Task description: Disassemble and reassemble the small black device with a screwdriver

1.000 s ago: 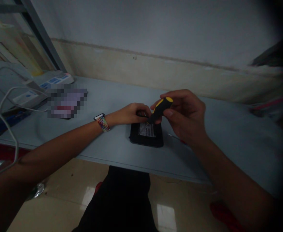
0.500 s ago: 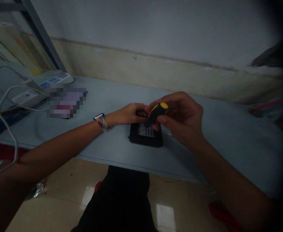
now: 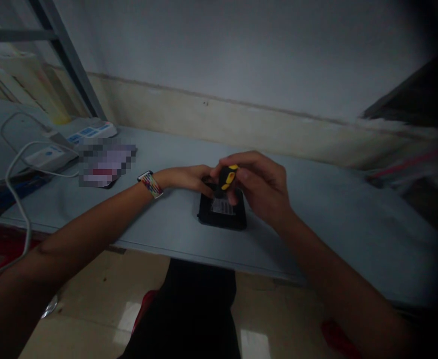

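A flat black box-like device (image 3: 221, 221) with a pale printed label lies on the table near its front edge. My left hand (image 3: 191, 178), with a colourful woven watch band on the wrist, grips the far left corner of the device; some of its fingertips are hidden. My right hand (image 3: 266, 184) is closed around the black-and-yellow handle of a screwdriver (image 3: 227, 178), held over the far part of the device. The screwdriver's tip is out of sight behind the handle and fingers.
A phone with a blurred screen (image 3: 109, 164) lies to the left on the grey-blue table (image 3: 159, 224). Behind it is a white power strip (image 3: 92, 132) with a white cable (image 3: 17, 199) looping forward past my left forearm. A wall (image 3: 211, 114) borders the table's far side.
My right hand has shifted left and inward, and the screwdriver handle is turned, now showing its yellow side. The left hand stays at the device. The camera view has shifted slightly.
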The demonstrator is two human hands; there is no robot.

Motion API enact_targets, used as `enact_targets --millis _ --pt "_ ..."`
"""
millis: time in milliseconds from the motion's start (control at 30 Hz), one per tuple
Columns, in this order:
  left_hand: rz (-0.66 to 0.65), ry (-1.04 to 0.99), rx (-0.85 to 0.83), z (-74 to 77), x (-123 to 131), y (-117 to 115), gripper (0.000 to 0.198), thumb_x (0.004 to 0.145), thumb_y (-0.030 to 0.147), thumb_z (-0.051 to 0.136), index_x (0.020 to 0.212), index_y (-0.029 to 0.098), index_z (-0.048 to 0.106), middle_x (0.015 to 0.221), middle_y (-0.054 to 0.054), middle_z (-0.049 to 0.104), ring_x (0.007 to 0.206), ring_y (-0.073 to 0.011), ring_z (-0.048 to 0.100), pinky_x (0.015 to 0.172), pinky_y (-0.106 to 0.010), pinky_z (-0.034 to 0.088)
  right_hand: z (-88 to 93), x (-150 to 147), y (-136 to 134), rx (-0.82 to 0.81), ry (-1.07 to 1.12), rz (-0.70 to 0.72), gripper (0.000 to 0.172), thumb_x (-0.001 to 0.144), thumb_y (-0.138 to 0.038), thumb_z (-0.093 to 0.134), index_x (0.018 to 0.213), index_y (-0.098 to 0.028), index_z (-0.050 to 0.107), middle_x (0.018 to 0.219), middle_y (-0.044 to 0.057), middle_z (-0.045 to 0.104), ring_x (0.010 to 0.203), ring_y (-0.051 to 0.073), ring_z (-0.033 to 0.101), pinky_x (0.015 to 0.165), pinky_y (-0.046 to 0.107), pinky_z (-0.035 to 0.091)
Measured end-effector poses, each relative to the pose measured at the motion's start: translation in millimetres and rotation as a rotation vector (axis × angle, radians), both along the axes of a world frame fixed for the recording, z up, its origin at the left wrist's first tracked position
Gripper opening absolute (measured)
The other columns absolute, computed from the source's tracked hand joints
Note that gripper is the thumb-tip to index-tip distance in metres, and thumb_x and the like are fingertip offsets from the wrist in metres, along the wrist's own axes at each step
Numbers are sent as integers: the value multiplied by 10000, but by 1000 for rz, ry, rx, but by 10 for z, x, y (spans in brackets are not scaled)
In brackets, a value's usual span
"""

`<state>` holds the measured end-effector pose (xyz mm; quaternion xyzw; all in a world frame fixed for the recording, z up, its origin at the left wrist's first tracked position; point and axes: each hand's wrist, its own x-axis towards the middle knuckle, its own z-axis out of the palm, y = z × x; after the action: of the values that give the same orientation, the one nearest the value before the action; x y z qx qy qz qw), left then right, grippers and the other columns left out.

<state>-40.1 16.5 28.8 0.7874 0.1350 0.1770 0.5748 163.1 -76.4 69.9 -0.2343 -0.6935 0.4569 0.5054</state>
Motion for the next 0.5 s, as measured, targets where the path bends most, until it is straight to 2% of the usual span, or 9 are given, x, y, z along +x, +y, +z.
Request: enact_targets --millis 100,200,367,500 --pt "-80 10 -23 77 -65 57 435 677 240 965 1093 220 842 1097 -60 845 1069 -261 791 992 -383 648 5 2 15 3 16 -15 288 1040 -526 722 1151 -287 838 1059 50 843 574 125 660 427 241 509" --pt "-110 40 0 135 -95 56 484 609 247 1002 1070 243 857 998 -22 843 1036 -260 798 956 -363 663 33 -21 46 18 22 -33 259 1019 -504 761 1109 -280 854 1106 54 858 535 102 617 400 223 455" --pt "-137 55 -5 172 -72 -17 494 574 228 1002 1048 245 863 887 -10 816 971 -263 800 945 -371 666 83 -29 112 -11 47 -3 192 950 -444 858 1013 -268 812 1128 42 869 440 69 523 391 232 469" --pt "-150 67 19 137 -52 -37 390 632 225 959 1008 233 858 951 -32 821 1065 -272 791 1021 -377 641 132 -42 79 -92 55 93 256 883 -377 929 928 -258 706 959 5 858 412 73 531 372 216 458"
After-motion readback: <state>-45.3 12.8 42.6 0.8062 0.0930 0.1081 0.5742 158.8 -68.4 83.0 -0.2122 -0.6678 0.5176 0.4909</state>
